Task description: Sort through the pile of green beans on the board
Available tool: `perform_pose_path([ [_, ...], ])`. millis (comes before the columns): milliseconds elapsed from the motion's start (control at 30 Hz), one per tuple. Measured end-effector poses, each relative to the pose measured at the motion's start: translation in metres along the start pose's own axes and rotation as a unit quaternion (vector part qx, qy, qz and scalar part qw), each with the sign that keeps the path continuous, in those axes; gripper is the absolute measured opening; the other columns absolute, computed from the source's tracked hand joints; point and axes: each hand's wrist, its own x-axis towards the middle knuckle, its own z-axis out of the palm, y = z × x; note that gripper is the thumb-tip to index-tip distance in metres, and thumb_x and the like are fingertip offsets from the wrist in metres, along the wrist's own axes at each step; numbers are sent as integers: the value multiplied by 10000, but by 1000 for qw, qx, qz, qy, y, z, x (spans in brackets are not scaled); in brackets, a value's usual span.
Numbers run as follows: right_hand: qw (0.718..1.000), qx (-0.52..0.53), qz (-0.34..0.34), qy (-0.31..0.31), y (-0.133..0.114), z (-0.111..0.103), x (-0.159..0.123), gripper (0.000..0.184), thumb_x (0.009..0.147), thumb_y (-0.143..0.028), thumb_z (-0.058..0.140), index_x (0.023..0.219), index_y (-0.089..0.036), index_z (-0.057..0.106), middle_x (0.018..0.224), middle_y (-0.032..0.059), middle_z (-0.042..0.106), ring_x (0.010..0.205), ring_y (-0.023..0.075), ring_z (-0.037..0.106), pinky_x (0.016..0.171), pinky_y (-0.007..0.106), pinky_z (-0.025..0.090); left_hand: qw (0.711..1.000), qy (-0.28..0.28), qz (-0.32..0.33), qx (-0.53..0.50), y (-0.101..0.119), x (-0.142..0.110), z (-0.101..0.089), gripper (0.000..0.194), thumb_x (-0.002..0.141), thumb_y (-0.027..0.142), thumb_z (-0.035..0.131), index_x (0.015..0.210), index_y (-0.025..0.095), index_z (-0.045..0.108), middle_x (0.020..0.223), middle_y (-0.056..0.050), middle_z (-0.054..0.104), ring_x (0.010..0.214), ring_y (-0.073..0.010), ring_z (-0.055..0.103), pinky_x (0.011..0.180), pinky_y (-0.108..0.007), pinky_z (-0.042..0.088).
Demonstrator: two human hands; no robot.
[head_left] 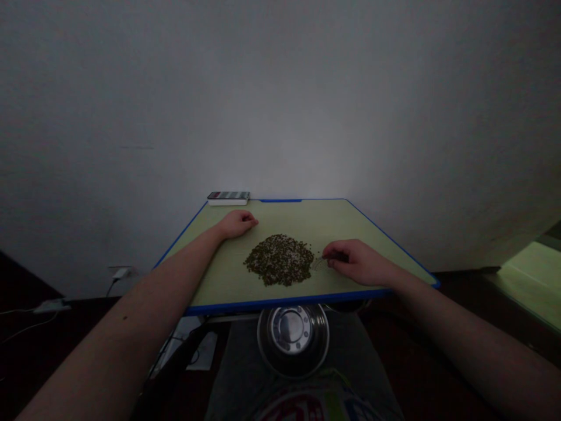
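Note:
A heap of small greenish-brown seeds or grains (279,261) lies spread on a pale yellow-green tabletop (302,217) with a blue rim. To the right of the heap, my right hand (356,261) rests low over the table with its fingers curled in toward the thumb. A few loose grains lie by its fingertips; whatever is between them is too small and dark to make out. Beyond the heap on the left, my left hand (236,224) rests on the table, loosely closed, its palm hidden and nothing visible in it.
A metal bowl (293,339) sits on my lap under the table's front edge. At the far left corner of the table is a white box-like device with a dark top (228,199). A wall stands right behind the table. Cables and a plug (121,273) are at the left.

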Motion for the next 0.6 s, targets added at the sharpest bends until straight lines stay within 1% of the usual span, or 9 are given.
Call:
perform_pose_path([
  [100,1000,-19,-3,-2,1,3,5,197,735,-188,503,888,-155,623,733,26,620,644,139,542,618,257,409,1000,-1,-1,1,1,-1,-1,344,700,503,483,687,178,595,587,1,545,566,-136,476,524,-255,344],
  [233,1000,-2,1,-15,5,8,11,233,724,-175,491,916,-149,621,714,17,611,631,132,538,598,241,405,1000,-3,-1,2,2,-2,-2,341,696,498,488,692,174,596,597,-1,554,566,-136,479,527,-256,347],
  [333,1000,3,-3,-16,4,13,14,236,714,-169,484,902,-151,625,675,2,588,600,123,515,564,229,386,1000,-3,-5,7,3,-2,-2,353,698,504,482,699,172,601,591,-2,557,566,-138,479,527,-257,344],
  [467,1000,12,1,-16,4,17,13,235,696,-155,483,885,-148,622,637,-11,565,569,115,496,534,219,368,1000,3,-9,13,2,-2,-1,354,696,501,484,695,169,607,594,-3,557,577,-139,479,532,-255,341],
  [600,1000,26,8,-13,7,19,9,247,701,-156,478,903,-146,619,690,6,597,618,127,527,571,224,389,1000,4,-4,11,3,-2,-1,355,691,501,484,699,170,615,589,-1,560,566,-139,475,532,-257,338],
])
